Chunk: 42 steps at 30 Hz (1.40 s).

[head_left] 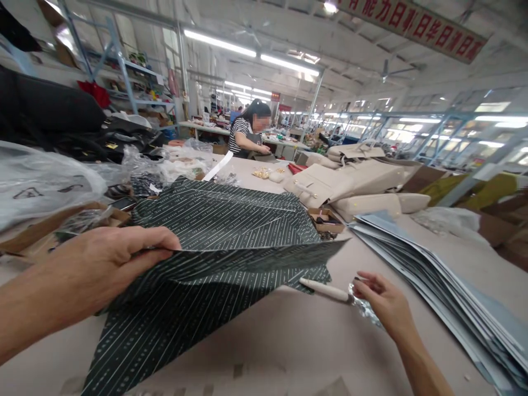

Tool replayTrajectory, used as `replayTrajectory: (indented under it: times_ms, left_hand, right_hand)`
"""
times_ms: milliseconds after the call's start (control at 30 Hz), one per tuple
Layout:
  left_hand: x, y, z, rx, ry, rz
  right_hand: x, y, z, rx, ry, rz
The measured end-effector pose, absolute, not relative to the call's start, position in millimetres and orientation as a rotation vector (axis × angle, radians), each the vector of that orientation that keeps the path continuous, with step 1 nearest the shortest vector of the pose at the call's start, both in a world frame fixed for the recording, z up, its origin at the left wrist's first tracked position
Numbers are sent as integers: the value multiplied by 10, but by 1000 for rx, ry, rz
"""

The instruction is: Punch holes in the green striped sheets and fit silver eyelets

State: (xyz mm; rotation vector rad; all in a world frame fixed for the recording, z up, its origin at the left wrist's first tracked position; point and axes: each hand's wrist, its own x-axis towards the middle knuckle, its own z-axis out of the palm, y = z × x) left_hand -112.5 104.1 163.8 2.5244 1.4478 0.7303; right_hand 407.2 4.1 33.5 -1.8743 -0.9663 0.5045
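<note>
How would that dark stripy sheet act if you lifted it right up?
The dark stripy sheet would probably bend without going totally limp: its raised edge reaches out fairly straight from the left hand. It's likely light, since a thumb-and-finger pinch seems enough to raise that edge.

Piled beige bags [363,179], person [240,135] in striped shirt, overhead banner [416,26]

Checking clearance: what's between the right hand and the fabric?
A white handle, reaching from the edge of the fabric toward the right hand; head view shows it.
</note>
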Motion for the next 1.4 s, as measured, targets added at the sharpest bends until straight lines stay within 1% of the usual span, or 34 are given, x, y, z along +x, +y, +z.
replayTrajectory:
  times_ms: [100, 200, 367, 467, 533, 600, 667, 700, 767, 900, 1033, 1233, 1400]
  left_hand:
    - [-790, 823, 1817, 2276, 1335, 313]
    - [-385, 688, 1841, 2230, 1175, 138]
    - [43, 706, 1436, 2305, 1198, -73]
    - [157, 755, 1158, 2322, 1188, -150]
    - [203, 785, 1046, 2294, 1167, -176]
    - [224, 811, 1006, 2280, 1157, -207]
    - [213, 835, 1025, 2280, 1162, -229]
    - [196, 846, 1049, 2286, 1165, -229]
    - [150, 869, 1104, 2280, 1163, -224]
    - [74, 907, 1127, 2086, 1128, -309]
    - [55, 926, 975, 1737, 1046, -374]
    - [77, 918, 761, 1253, 1012, -265]
    - [118, 884, 777, 1174, 969, -237]
  right_hand:
    - [4010, -77, 439, -1800, -890, 443]
    - [3998, -192, 581, -1719, -736, 390]
    - [3995, -392, 980, -1403, -533, 143]
    - [3757, -538, 1117, -1319, -584, 69]
    - [3423, -634, 1062, -1404, -708, 195]
    - [3004, -700, 895, -1499, -905, 511]
    - [2593, -718, 678, -1475, -1014, 846]
    - [2417, -709, 575, -1458, -1029, 968]
    - [2154, -662, 418, -1439, -1032, 1105]
    - [1944, -508, 298, -1416, -984, 1235]
    - [1911, -364, 270, -1367, -881, 1376]
    - [1889, -307, 273, -1400, -880, 1415]
    - [1900, -297, 288, -1381, -881, 1425]
